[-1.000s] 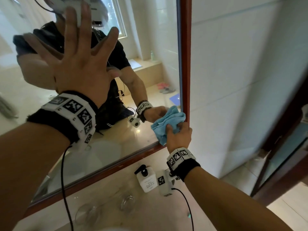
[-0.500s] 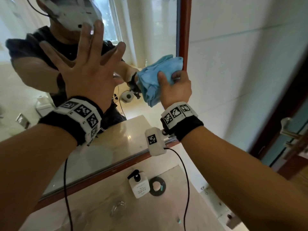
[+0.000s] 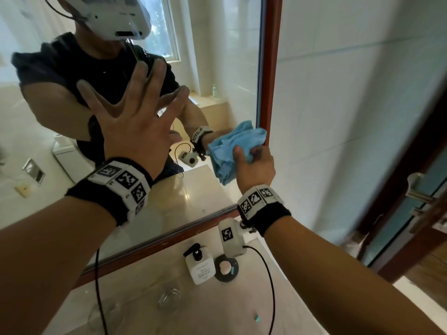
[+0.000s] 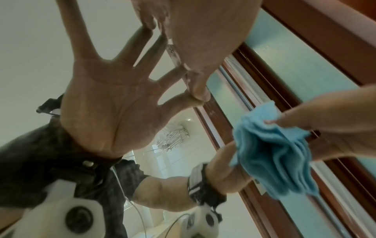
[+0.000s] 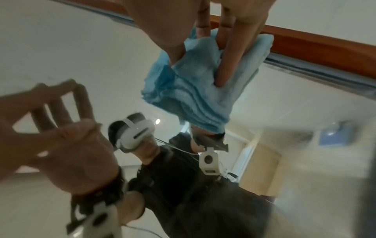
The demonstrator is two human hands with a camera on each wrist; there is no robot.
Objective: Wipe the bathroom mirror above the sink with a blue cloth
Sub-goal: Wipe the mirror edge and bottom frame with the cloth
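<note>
Bathroom mirror (image 3: 217, 68): our right hand (image 3: 254, 165) grips the blue cloth (image 3: 232, 146) against its right frame edge; our left hand (image 3: 135, 122), splayed flat, braces farther left.

Bunched blue cloth (image 3: 232, 151) against mirror (image 3: 217, 68)

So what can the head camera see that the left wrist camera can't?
Only the head camera shows the soap bottle on the counter under the mirror, and the door handle. Only the left wrist camera shows the left hand's palm, reflected in the glass, where its fingertips touch. Both show the right hand gripping the blue cloth against the mirror beside its wooden frame.
</note>
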